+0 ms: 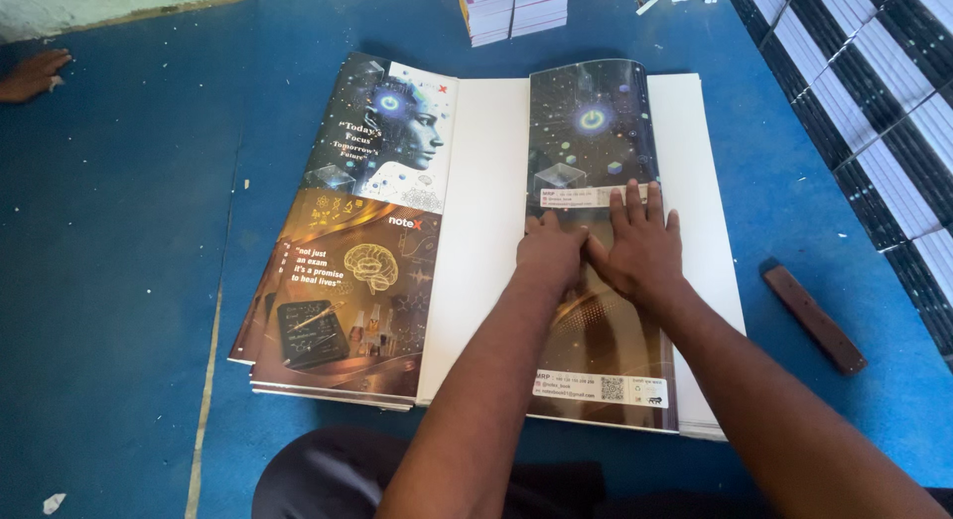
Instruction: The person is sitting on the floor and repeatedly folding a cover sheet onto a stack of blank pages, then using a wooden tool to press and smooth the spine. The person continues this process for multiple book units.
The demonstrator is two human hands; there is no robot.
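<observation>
Both forearms reach forward from the bottom edge and converge toward centre. Left hand (pixel 549 253) lies palm down, fingers curled in loosely, thumb side against the right hand. Right hand (pixel 638 243) lies flat, palm down, fingers straight, slightly spread and pointing away from the body; wrists are roughly level, and both hands press down.

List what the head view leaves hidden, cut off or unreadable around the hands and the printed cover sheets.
- Part of the printed cover strip: hidden under the left hand and right hand.
- The lower sheets of the cover stack: covered by the top sheets; their number cannot be told.
- Book stack: cut off by the top edge.
- Another person's hand: cut off by the left edge.
</observation>
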